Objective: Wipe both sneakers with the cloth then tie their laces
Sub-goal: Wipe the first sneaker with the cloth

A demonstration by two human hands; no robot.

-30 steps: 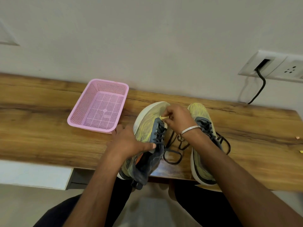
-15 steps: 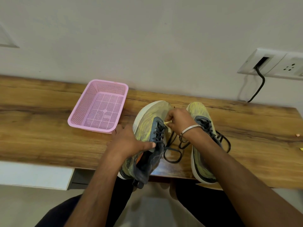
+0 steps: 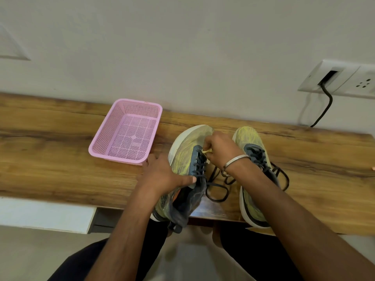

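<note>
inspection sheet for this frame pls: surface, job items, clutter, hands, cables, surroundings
Surface: wooden shelf against the wall, bare wood showing on both sides.
Job's things: left sneaker tilted on its side, laces untied; right sneaker flat on its sole, laces loose; small yellow cloth bunched in the right hand.
Clutter: pink basket, nothing seen inside; small specks near the shelf's right edge, too small to identify.
Hands: left hand grips the left sneaker's side; right hand pinches the cloth against its tongue area.
Cables: black cable runs from the wall socket down behind the shelf.
Surroundings: plain wall; person's dark-clad legs below.
</note>
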